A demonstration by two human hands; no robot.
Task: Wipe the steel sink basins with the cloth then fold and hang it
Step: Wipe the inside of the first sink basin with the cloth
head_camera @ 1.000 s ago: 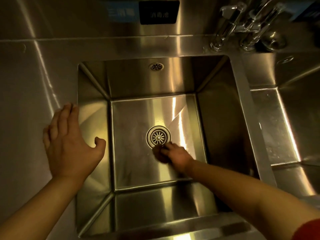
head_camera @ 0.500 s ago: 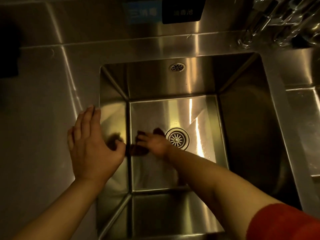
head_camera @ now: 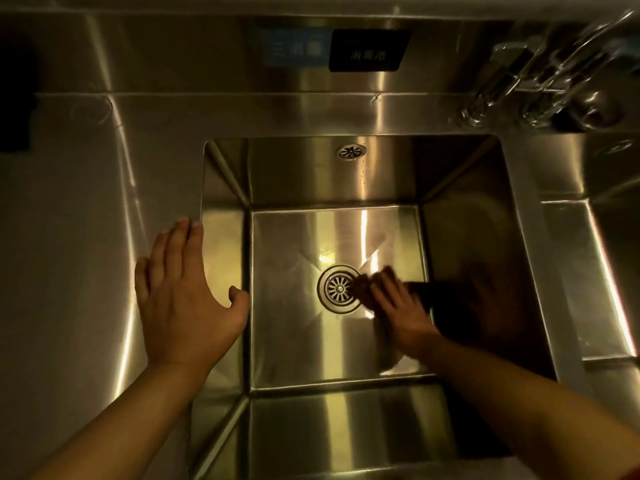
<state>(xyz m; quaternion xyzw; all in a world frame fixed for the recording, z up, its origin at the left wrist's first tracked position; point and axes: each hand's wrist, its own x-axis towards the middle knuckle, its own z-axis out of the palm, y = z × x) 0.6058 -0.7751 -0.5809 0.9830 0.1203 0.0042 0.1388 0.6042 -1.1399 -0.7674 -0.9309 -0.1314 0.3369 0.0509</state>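
The steel sink basin (head_camera: 304,174) fills the middle of the view, with a round drain strainer (head_camera: 337,289) in its floor. My right hand (head_camera: 398,313) reaches down into it and presses a dark cloth (head_camera: 420,292) flat on the floor just right of the drain. The hand and cloth are motion-blurred, and most of the cloth is hidden under the fingers. My left hand (head_camera: 187,299) lies flat with spread fingers on the counter at the basin's left rim and holds nothing.
A chrome faucet (head_camera: 512,74) stands at the back right. A second basin (head_camera: 588,271) lies to the right past a narrow steel divider. An overflow grille (head_camera: 351,151) sits in the back wall, labels (head_camera: 367,51) on the backsplash. A dark object (head_camera: 14,98) is at far left.
My right hand swept the cloth from the front of the drain to its left, then back across to its right side. The left hand stayed on the counter by the rim.
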